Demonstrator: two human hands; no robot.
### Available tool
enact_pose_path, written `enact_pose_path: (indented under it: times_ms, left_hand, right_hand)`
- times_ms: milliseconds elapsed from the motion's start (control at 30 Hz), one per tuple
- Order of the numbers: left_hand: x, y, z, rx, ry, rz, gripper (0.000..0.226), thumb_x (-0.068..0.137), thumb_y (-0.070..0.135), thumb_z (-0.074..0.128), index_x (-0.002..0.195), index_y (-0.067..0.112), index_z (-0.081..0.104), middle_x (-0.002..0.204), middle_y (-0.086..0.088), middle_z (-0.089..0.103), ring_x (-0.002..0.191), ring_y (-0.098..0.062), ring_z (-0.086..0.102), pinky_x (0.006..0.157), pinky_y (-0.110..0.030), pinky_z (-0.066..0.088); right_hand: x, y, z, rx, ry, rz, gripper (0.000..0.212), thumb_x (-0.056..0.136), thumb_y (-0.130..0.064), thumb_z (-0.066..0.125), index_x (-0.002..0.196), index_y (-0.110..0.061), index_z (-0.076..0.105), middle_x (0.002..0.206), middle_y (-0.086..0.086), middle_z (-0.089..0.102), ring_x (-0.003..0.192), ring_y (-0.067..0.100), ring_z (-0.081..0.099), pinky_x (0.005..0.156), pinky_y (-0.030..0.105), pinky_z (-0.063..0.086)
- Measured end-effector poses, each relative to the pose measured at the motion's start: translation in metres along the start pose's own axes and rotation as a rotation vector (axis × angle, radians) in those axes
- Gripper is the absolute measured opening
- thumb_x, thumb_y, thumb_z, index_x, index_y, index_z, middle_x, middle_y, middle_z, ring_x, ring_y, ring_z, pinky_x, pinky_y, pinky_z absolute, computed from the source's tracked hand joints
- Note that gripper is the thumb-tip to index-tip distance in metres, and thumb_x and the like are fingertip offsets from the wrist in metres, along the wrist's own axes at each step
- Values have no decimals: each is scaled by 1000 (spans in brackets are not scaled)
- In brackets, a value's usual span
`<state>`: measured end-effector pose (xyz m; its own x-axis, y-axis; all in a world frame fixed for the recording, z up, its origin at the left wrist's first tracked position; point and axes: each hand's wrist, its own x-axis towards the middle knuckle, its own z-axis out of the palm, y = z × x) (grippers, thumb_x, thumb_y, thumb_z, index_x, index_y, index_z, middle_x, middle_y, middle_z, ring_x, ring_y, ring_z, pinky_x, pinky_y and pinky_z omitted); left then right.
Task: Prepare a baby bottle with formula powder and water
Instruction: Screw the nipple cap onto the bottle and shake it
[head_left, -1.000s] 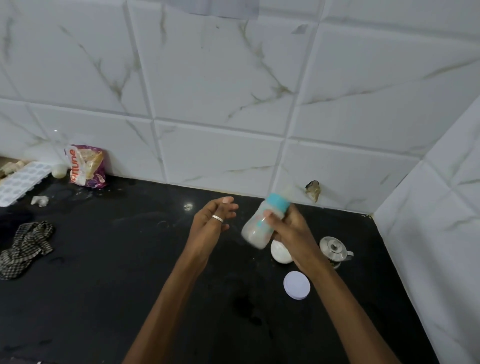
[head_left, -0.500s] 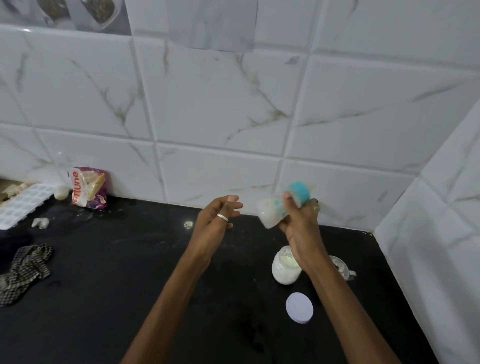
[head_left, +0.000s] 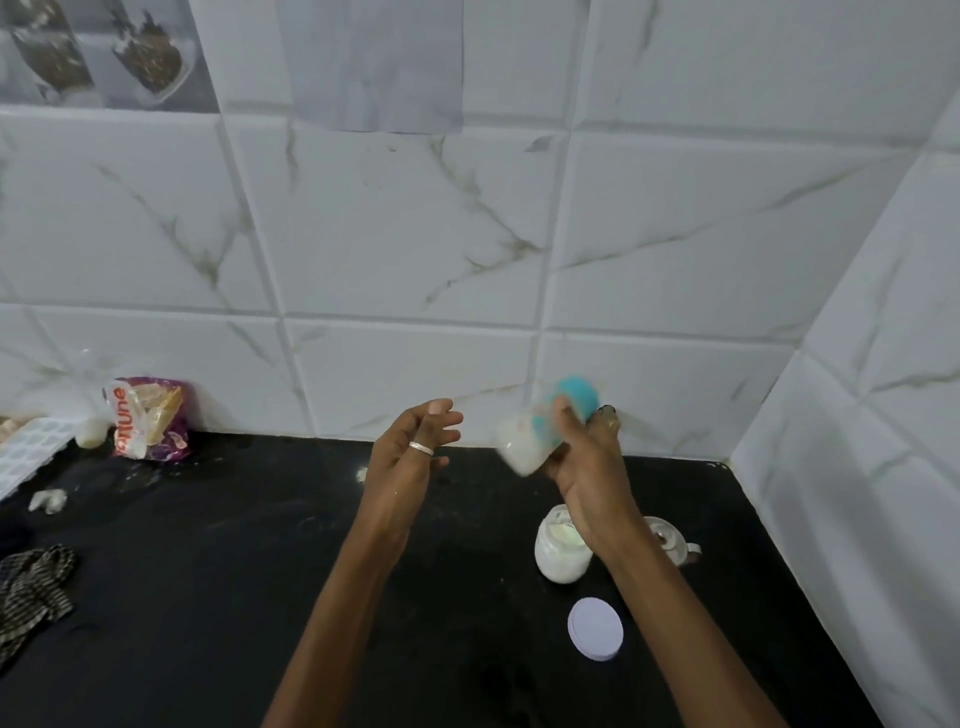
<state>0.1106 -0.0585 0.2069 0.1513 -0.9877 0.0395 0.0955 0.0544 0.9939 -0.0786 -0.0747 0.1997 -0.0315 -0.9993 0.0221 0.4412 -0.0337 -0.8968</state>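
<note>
**Bottle held aloft in the right hand, left hand free beside it**

The right hand (head_left: 589, 473) is raised above the black counter (head_left: 208, 597), in front of the white tiled wall (head_left: 405, 234). Its fingers are curled round a baby bottle (head_left: 524, 444). The bottle lies tilted and clear of the counter. Its teal collar (head_left: 574, 397) points up and to the right, and its pale base points down and to the left. Blur smears the bottle, so the level inside cannot be read, though the lower body looks milky white.

The left hand (head_left: 410, 452) is in the air just left of the bottle and does not touch it. Its fingers are loosely stretched and a little apart, holding nothing. A silver ring (head_left: 421, 448) sits on one finger.

Below the right wrist an open jar (head_left: 558, 564) with white powder in it stands on the counter. A round white lid (head_left: 595, 629) lies flat nearer the camera, apart from the jar. A small steel pot (head_left: 675, 543) stands just right of the jar, partly behind the forearm.

Far to the left, a purple and white packet (head_left: 148, 421) leans against the tiles. A white ice tray (head_left: 31, 454) lies at the edge of the view beside it. A checked cloth (head_left: 31, 587) lies crumpled on the counter nearer the camera.
</note>
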Motion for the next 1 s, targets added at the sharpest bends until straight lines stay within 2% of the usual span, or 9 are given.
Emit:
enact_pose_path:
  times_ms: [67,200,333,500,633,767,833,933,1000]
  left_hand:
    - [-1,-2,1,7,-7,-1,30,103,38,52,121,22,70,113,6,76,105,-12,72,93,-35,55]
    - [-1,-5,5,-2,-20,2,34,98,43,53,121,24,69,116,6,76,108,-13,71,92,-36,55]
    - [-3,-7,7,-24,-25,4,44,86,52,54,118,26,70,116,5,76,109,-14,71,90,-34,55]
    - [-1,-8,8,-23,-23,6,45,86,53,53,117,26,70,115,7,76,107,-13,72,87,-33,55]
    - [-1,-7,10,-29,-25,0,45,85,53,54,117,25,70,114,6,76,107,-14,72,89,-34,55]
    - [-1,-7,12,-31,-36,-2,45,86,53,54,118,25,70,115,7,76,108,-14,72,90,-34,54]
    - [0,-7,13,-35,-41,-3,46,86,53,54,118,25,70,115,6,76,107,-13,72,89,-34,53]
    - [-1,-8,12,-29,-37,4,47,87,53,53,119,24,70,115,6,76,107,-12,72,89,-33,53]
    - [-1,-8,11,-35,-30,1,46,87,53,53,119,24,70,114,7,76,107,-13,72,88,-33,53]
  right_hand:
    - [1,1,-2,42,38,-37,29,95,-30,65,121,-21,55,115,3,71,116,25,70,96,49,58]
    - [-5,11,-9,-314,-149,78,46,87,-38,76,126,-20,59,119,5,71,117,23,69,96,43,59]
    - [-1,9,-11,54,69,17,46,86,-35,69,128,-18,58,118,6,73,112,21,72,92,46,60]
    - [-5,15,-18,-258,-94,112,53,86,-41,78,130,-20,57,125,8,67,121,24,67,102,50,56]
    - [-1,11,-20,44,71,49,53,89,-37,73,133,-15,55,127,11,67,121,26,67,100,52,56]
    - [-6,14,-18,-261,-99,119,54,87,-42,77,131,-19,57,125,10,67,119,23,68,99,47,58]
    - [-5,14,-19,-176,-78,82,50,88,-39,75,129,-17,58,123,10,68,117,23,69,96,46,59]
    - [-2,12,-16,72,101,11,46,86,-37,69,127,-19,57,119,7,71,113,22,71,95,48,59]
    - [-4,16,-15,-106,37,45,51,84,-41,70,128,-20,56,123,9,68,116,22,70,99,49,57]
